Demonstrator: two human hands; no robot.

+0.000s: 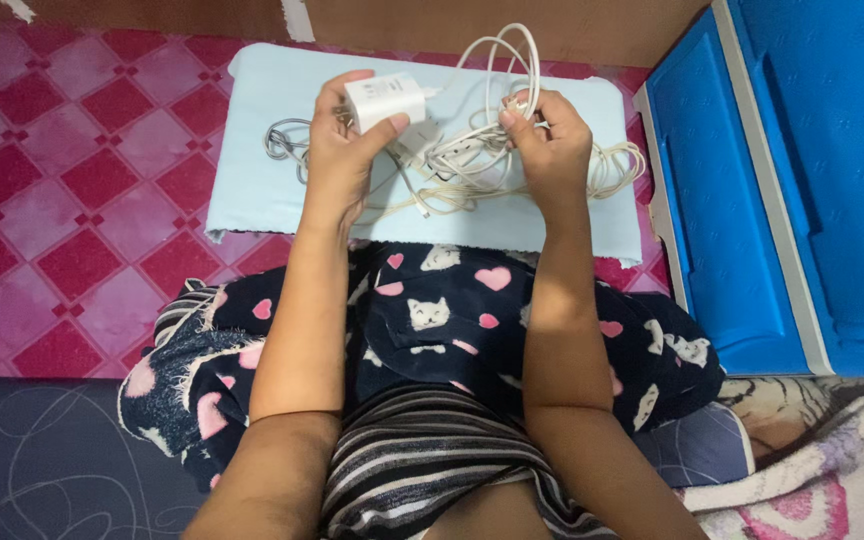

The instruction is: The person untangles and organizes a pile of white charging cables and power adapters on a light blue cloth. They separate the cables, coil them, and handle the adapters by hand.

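Between the two raised hands hangs one tangle of white cables (472, 150). Left hand (337, 150) is closed round one white charger block (384, 100), thumb on its lower edge. Right hand (552, 145) pinches a cable loop with bent fingers. Under both lies one pale blue mat (252, 190), its edges free beyond the left hand; one blue box lid (752, 200) crowds the right hand's outer side.

1. My left hand (337, 150) grips a white charger block (384, 100), thumb on its near face.
2. My right hand (550, 140) pinches a white cable (507, 60) looping up far side.
3. Tangled cables (462, 165) lie on a pale blue mat (252, 190).
4. Blue plastic bin (802, 180) at right.
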